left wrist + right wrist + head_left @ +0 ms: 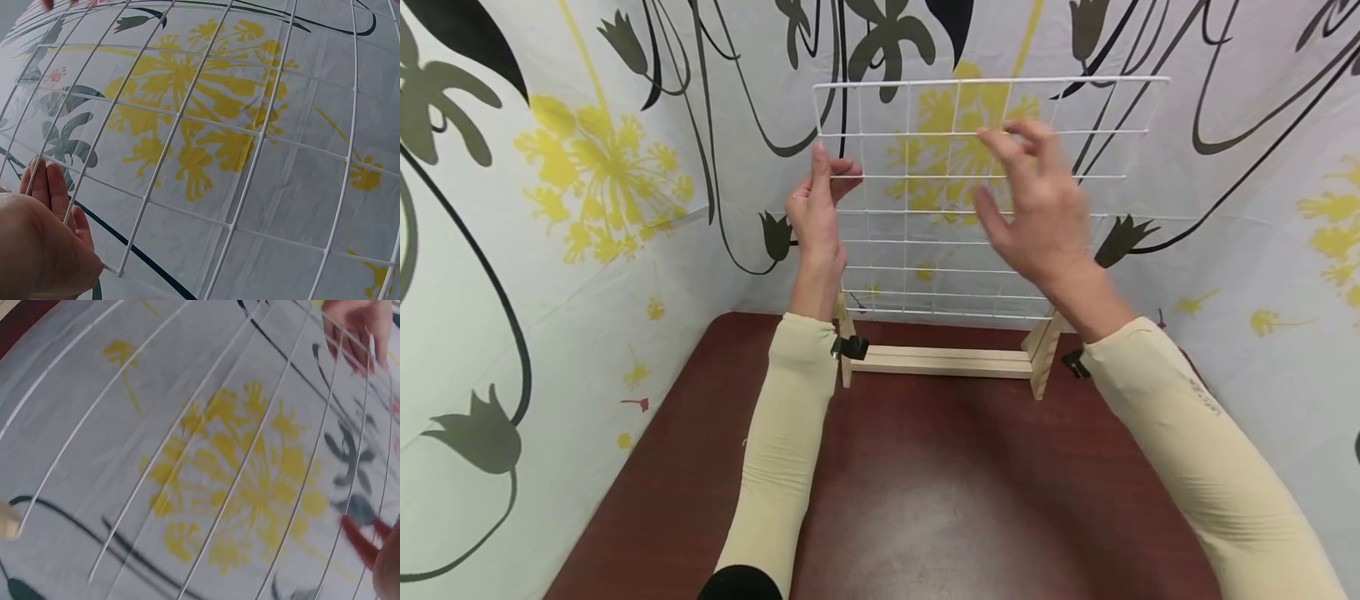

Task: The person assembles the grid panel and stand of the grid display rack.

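Note:
A white wire grid panel stands upright, its lower edge at a light wooden stand. At the panel's left edge, my left hand grips the wire, thumb on the near side and fingers reaching behind. The left wrist view shows the same hand at a corner of the grid. My right hand is raised in front of the panel's right half, fingers spread and slightly bent, holding nothing. In the right wrist view, its fingertips appear close to the wires; whether they touch cannot be told.
The stand rests on a dark red-brown table. A white cloth printed with grey and yellow plants hangs behind and on both sides. Black wrist cameras sit on the cream sleeves.

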Motion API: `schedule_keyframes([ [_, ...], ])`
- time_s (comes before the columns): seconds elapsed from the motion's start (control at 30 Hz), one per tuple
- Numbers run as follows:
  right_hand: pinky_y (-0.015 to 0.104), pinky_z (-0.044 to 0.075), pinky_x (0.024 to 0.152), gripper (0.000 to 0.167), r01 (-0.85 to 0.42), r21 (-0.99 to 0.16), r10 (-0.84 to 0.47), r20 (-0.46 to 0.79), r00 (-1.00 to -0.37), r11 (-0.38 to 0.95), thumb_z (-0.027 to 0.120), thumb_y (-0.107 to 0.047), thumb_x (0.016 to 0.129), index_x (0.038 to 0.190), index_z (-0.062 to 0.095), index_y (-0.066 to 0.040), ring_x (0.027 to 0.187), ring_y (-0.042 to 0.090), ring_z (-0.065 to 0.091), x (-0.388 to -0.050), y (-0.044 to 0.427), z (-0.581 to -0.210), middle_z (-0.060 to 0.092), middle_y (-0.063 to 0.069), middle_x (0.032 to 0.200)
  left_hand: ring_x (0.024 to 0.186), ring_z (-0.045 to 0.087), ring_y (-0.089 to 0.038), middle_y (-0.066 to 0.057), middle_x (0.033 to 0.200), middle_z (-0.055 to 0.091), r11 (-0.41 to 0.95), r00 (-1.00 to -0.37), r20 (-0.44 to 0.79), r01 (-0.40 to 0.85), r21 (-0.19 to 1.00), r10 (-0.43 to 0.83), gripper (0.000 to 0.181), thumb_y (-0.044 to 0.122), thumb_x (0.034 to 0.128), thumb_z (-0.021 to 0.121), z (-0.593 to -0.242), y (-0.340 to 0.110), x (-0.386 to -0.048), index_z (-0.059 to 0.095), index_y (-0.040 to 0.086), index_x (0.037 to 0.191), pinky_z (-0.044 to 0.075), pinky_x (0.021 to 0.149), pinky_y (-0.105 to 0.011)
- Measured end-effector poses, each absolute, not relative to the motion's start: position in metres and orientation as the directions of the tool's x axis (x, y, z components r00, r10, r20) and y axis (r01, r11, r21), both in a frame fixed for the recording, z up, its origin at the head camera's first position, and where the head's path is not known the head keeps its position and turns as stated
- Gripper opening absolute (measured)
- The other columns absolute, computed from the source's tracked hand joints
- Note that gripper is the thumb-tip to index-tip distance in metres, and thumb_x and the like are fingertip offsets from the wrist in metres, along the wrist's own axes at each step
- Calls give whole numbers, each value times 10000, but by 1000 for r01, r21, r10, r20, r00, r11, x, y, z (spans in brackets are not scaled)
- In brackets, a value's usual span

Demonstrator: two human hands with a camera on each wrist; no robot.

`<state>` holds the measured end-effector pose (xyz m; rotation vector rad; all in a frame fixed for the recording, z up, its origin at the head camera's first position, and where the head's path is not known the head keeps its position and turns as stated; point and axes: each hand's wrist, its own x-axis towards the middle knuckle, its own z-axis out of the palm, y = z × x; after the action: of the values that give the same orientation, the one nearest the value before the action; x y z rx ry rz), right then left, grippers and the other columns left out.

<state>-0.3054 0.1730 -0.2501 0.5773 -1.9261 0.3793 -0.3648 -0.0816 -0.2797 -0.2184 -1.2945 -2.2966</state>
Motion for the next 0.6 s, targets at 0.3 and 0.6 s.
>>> schedule_keyframes([
  [0.3, 260, 435, 1023, 424, -647, -412, 384, 903, -194, 642, 605, -350, 930, 1285, 629, -119, 1224, 81, 496, -297, 210, -229, 544, -74, 1283, 805, 796, -179, -14, 797, 793, -459, -858, 369, 506, 730, -358, 408, 420, 1052, 649, -279, -81, -366, 791, 110, 829, 457, 1113, -222],
  [0.6, 177, 467, 1071, 344, -552, -833, 571, 438, -694, -32, 624, -246, 1069, 1378, 635, -95, 1288, 113, 624, -304, 246, -240, 675, 15, 1366, 801, 799, -154, -18, 799, 794, -482, -860, 368, 504, 717, -352, 408, 402, 1059, 641, -280, -79, -368, 785, 101, 823, 506, 1094, -240],
])
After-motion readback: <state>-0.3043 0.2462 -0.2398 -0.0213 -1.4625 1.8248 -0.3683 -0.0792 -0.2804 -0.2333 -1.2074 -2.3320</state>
